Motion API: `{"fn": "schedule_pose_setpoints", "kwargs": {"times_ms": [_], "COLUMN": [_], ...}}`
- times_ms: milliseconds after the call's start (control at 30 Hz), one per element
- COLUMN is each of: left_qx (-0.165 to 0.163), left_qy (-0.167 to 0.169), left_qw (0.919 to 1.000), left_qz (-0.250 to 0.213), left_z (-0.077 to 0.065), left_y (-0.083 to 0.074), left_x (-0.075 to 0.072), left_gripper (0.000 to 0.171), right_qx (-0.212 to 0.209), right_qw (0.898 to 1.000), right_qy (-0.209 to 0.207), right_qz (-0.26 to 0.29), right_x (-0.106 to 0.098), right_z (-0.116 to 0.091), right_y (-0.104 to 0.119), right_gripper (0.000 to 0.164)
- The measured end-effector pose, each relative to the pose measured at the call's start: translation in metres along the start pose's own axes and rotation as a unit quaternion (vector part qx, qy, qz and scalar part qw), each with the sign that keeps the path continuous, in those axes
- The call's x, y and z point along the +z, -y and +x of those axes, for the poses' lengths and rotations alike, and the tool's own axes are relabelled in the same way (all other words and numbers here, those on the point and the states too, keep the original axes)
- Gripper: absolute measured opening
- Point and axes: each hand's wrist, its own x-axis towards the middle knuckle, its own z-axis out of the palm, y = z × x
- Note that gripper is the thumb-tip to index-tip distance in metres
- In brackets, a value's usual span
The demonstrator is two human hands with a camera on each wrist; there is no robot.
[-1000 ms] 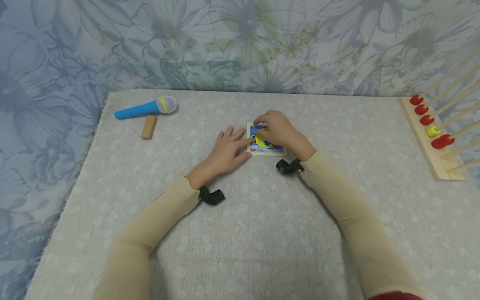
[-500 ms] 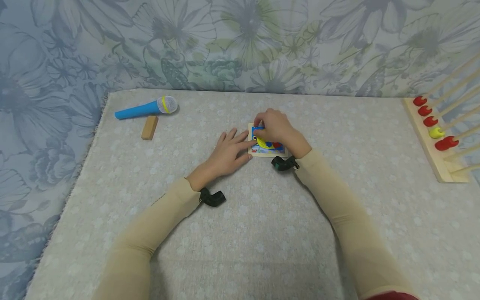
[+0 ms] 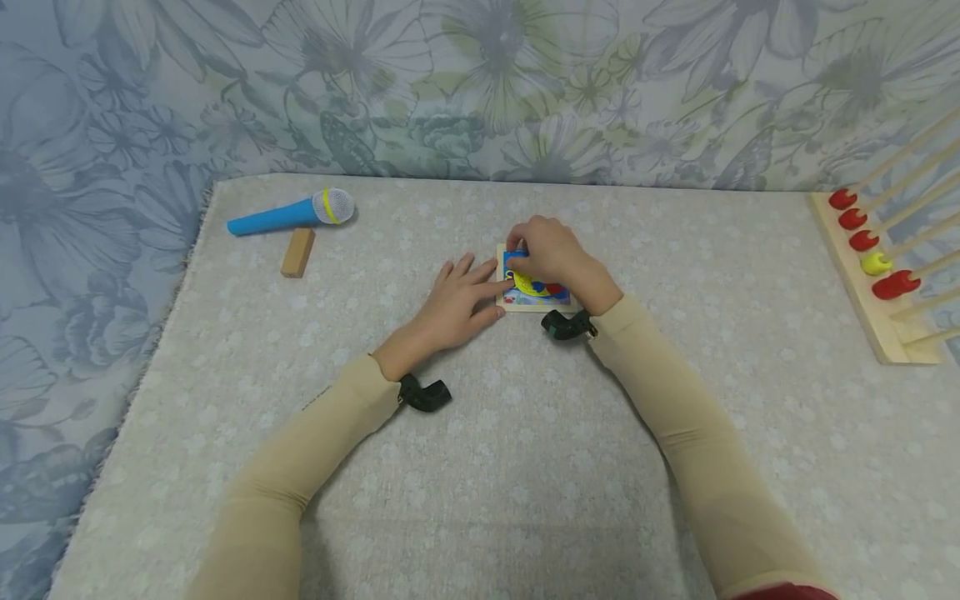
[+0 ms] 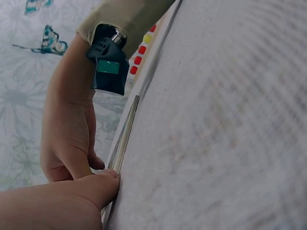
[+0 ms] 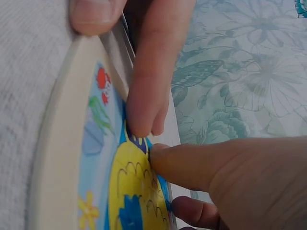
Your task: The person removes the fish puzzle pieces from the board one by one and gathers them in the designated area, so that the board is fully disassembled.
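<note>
A small wooden-framed picture puzzle (image 3: pixel 525 308) with a yellow fish (image 5: pixel 132 167) lies flat at mid-table. My left hand (image 3: pixel 450 312) rests beside it with fingers spread. Its index fingertip touches the picture by the fish's head, and the thumb lies at the frame's near left corner. Over the upper part of the puzzle, my right hand (image 3: pixel 557 254) has curled fingers. Its thumb (image 5: pixel 187 165) touches the fish's edge, and a bent finger sits at the far side, so thumb and finger pinch a puzzle piece. The right hand hides part of the picture.
A blue toy microphone (image 3: pixel 277 218) and a wooden block (image 3: pixel 298 253) lie at the back left. A wooden rod stand (image 3: pixel 855 292) with red and yellow beads stands at the right. The patterned wall (image 3: pixel 495 92) rises behind the table.
My right hand has shifted slightly left over the puzzle. The left index finger reaches slightly further onto the picture. Over the last half second both hands have stayed almost still.
</note>
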Motion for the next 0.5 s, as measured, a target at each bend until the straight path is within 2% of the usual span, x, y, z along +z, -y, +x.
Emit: {"fn": "schedule_pose_setpoints", "kwargs": {"times_ms": [233, 500], "left_qx": [0.004, 0.003], "left_qy": [-0.004, -0.007], "left_qw": [1.0, 1.0], "left_qz": [0.001, -0.004], "left_z": [0.0006, 0.0007], "left_y": [-0.0004, 0.0002], "left_x": [0.0001, 0.0001], "left_gripper": [0.045, 0.045], "right_qx": [-0.023, -0.046], "right_qw": [1.0, 0.996], "right_qy": [0.002, -0.024], "right_qz": [0.016, 0.077], "right_x": [-0.0004, 0.0006], "right_z": [-0.0014, -0.0047], "right_y": [-0.0026, -0.0056], "right_gripper": [0.027, 0.019]}}
